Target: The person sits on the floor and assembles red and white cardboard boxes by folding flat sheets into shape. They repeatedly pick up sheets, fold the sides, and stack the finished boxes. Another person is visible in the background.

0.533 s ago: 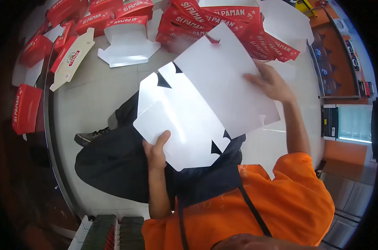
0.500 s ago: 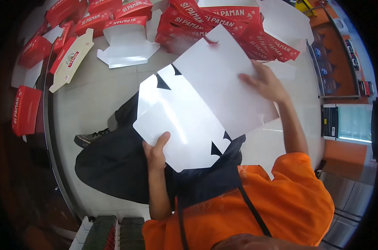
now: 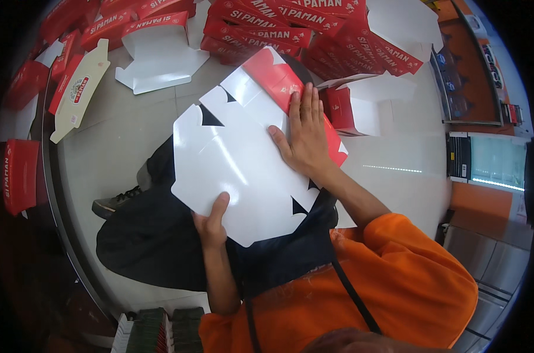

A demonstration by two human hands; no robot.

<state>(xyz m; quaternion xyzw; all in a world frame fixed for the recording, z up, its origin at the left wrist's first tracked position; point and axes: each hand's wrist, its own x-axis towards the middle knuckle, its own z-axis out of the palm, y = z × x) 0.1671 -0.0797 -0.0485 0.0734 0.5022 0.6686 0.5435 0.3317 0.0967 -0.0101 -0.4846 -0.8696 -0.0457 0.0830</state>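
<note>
Moved since the earlier frame: right hand [image 3: 305,132], from the right edge of a raised pale panel to flat on the card blank [image 3: 220,162]; a red strip [image 3: 274,82] now shows along the blank's upper-right side, and a red box with a white inside [image 3: 341,110] has come into sight right of centre.
Card blank: centre of the frame, white face up, above the dark apron [image 3: 281,270] and tilted, with dark notches at its upper left and lower right.
Left hand [image 3: 211,226]: low on the blank's lower-left edge, thumb on the white face; the fingers are hidden beneath, so it seems to pinch the edge.
Right hand's fingers: straight and close together, tips over the red strip, thumb spread on the white; palm down, pressing rather than gripping.
Fold under the palm: partly covered; cannot tell how fully it is creased.
Stacked red boxes [image 3: 258,35]: top of the frame, beyond the blank.
Step in hand: judged to be creasing the panel along its fold line.
Next move calls for: probably even pressure along that line, left pinch steady, notches kept flat.
</note>
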